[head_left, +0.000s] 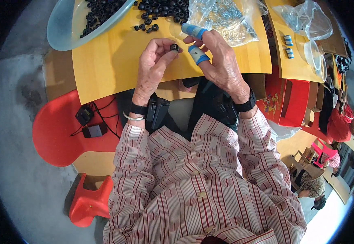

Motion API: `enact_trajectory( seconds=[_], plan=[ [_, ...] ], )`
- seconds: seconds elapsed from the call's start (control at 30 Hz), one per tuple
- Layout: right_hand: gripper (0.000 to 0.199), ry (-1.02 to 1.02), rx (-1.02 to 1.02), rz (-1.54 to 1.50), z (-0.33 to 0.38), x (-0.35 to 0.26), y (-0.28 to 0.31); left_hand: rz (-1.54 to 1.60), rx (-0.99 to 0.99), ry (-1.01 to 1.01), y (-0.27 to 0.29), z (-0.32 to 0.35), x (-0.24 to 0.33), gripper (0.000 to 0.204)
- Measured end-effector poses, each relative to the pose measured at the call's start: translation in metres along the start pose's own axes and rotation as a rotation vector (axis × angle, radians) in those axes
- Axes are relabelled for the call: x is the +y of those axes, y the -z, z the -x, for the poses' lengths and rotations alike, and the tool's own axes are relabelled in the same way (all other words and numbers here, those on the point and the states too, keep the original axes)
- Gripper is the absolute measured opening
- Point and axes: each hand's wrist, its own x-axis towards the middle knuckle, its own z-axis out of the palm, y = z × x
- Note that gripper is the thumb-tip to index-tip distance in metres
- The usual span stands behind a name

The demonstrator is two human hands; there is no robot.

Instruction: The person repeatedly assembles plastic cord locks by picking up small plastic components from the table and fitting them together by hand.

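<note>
Over yellow tabletop (116, 61), small black rubber ring (174, 47) is pinched by left hand (154, 65); right hand (217, 61), fingers spread, should steady it.

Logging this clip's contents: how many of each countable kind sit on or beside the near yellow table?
Hands: 2, left hand, right hand
Black ring held: 1
Clear bowl: 1
Clear bag of metal parts: 1
Red stool: 1
Total: 6
</note>
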Motion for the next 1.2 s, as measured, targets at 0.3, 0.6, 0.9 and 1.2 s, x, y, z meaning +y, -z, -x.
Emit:
enact_trajectory(
  seconds=[0.3,0.6,0.9,1.2],
  plan=[
    [0.058,0.161,-0.122,0.145,0.001,-0.009,-0.002,-0.011,-0.012,0.005,0.002,-0.002,-0.001,0.022],
    [0.057,0.209,-0.213,0.278,0.003,-0.019,0.0,-0.113,0.009,0.004,-0.004,0.004,0.007,0.021],
    [0.037,0.053,-0.011,0.031,-0.018,-0.001,-0.004,-0.37,0.179,-0.088,-0.003,0.005,-0.003,0.018],
    [0.035,0.233,-0.088,0.406,-0.049,0.016,-0.043,-0.233,0.533,-0.329,0.016,0.013,-0.007,0.018]
  ],
)
